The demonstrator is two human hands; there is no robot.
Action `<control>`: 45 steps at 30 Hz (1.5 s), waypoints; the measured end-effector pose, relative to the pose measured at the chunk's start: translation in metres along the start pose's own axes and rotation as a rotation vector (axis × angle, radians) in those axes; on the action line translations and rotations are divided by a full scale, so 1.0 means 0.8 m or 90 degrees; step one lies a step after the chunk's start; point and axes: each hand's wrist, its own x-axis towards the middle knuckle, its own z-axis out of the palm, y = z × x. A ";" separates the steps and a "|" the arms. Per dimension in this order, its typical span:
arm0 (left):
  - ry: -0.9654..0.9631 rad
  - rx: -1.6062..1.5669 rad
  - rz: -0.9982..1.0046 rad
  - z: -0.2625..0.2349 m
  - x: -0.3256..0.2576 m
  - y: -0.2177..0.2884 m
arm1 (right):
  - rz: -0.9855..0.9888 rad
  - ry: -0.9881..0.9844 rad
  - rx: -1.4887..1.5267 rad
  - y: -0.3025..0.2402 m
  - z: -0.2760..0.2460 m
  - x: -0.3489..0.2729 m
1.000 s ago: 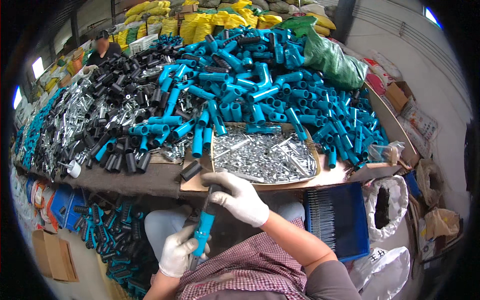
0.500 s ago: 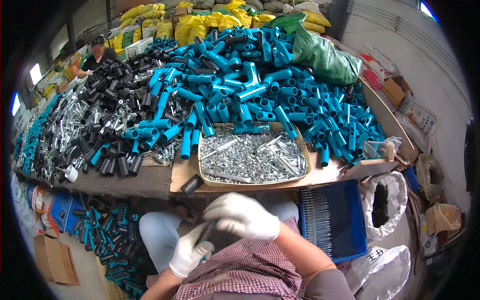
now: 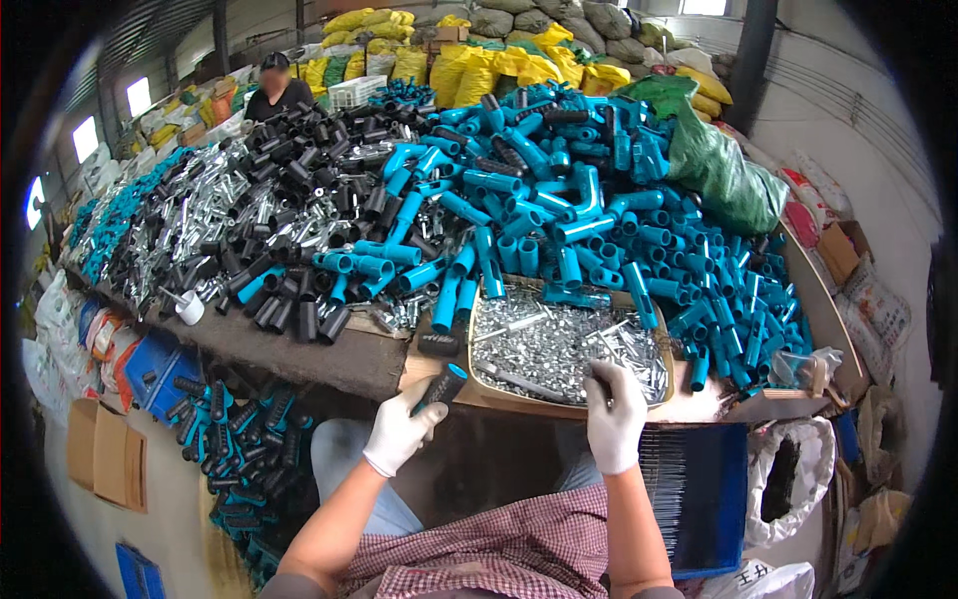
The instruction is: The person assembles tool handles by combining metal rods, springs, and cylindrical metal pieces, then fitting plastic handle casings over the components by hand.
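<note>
left grip (image 3: 399, 431) clasps a partly hidden black handle (image 3: 440, 390); whether right grip (image 3: 616, 421) pinches anything is unclear.

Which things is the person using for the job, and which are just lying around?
Seems part of the job:
- Handle, in the left hand
- Small metal parts, in the tray where the right hand reaches
- Teal tubes, likely stock

Seems just lying about:
- Green bag
- Yellow sacks
- Cardboard box
</note>
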 end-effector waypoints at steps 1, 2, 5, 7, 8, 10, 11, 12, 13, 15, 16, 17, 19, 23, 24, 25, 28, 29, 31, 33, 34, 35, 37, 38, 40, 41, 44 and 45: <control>0.006 0.001 0.000 0.000 -0.004 0.000 | 0.047 -0.011 0.058 -0.013 0.000 -0.006; 0.008 -0.019 0.012 0.000 -0.009 -0.001 | 0.093 -0.022 0.115 -0.026 0.002 -0.013; -0.027 -0.043 0.012 -0.005 -0.028 0.003 | 0.114 -0.137 0.182 -0.051 0.020 -0.024; -0.050 0.064 0.051 -0.010 -0.045 0.016 | 0.106 -0.252 0.226 -0.060 0.034 -0.027; -0.094 0.080 0.077 -0.015 -0.053 0.025 | 0.124 -0.323 0.253 -0.070 0.040 -0.027; -0.122 0.108 0.142 -0.024 -0.066 0.033 | 0.173 -0.388 0.302 -0.080 0.053 -0.035; -0.110 0.124 0.159 -0.031 -0.070 0.039 | 0.125 -0.423 0.286 -0.082 0.055 -0.032; -0.112 0.123 0.165 -0.036 -0.074 0.045 | 0.078 -0.452 0.266 -0.083 0.056 -0.029; -0.121 0.283 0.191 -0.040 -0.079 0.048 | -0.013 -0.434 0.190 -0.082 0.065 -0.036; -0.097 0.426 0.253 -0.045 -0.083 0.041 | -0.051 -0.448 0.082 -0.101 0.070 -0.041; -0.097 0.425 0.254 -0.048 -0.087 0.037 | -0.048 -0.478 0.038 -0.112 0.070 -0.039; -0.087 0.412 0.249 -0.054 -0.090 0.034 | -0.070 -0.518 0.003 -0.119 0.071 -0.035; -0.086 0.302 0.241 -0.067 -0.098 0.016 | -0.070 -0.572 0.101 -0.115 0.085 -0.029; -0.027 0.176 0.203 -0.065 -0.102 0.009 | -0.132 -0.708 0.139 -0.134 0.092 -0.002; -0.028 0.174 0.208 -0.067 -0.101 0.005 | -0.156 -0.760 0.155 -0.136 0.092 0.011; -0.010 0.183 0.199 -0.068 -0.100 0.000 | -0.184 -0.805 0.214 -0.127 0.096 0.028; 0.021 0.169 0.185 -0.070 -0.095 0.008 | -0.303 -0.729 0.150 -0.118 0.128 0.121; 0.036 0.155 0.178 -0.072 -0.097 0.013 | -0.311 -0.685 0.053 -0.103 0.151 0.170; 0.047 0.160 0.180 -0.075 -0.099 0.011 | -0.310 -0.384 -0.115 -0.107 0.185 0.244; 0.032 0.158 0.124 -0.076 -0.103 0.012 | -0.306 -0.207 -0.209 -0.068 0.223 0.324; 0.039 0.155 0.130 -0.075 -0.105 0.009 | -0.298 -0.145 -0.256 -0.046 0.240 0.358; 0.035 0.176 0.106 -0.074 -0.108 0.005 | -0.226 -0.175 -0.323 -0.035 0.249 0.386; 0.018 0.248 0.077 -0.077 -0.112 -0.006 | -0.127 -0.209 -0.406 -0.022 0.273 0.414; 0.026 0.245 0.085 -0.077 -0.106 -0.010 | -0.096 -0.211 -0.428 -0.010 0.280 0.420; 0.001 0.257 0.105 -0.076 -0.112 0.001 | -0.063 -0.217 -0.434 -0.003 0.294 0.413; -0.020 0.272 0.075 -0.075 -0.107 0.007 | -0.063 -0.248 -0.454 0.000 0.295 0.421; -0.016 0.293 0.103 -0.073 -0.106 0.010 | -0.055 -0.335 -0.490 -0.028 0.285 0.419; -0.017 0.293 0.099 -0.071 -0.105 0.010 | -0.053 -0.387 -0.505 -0.040 0.280 0.414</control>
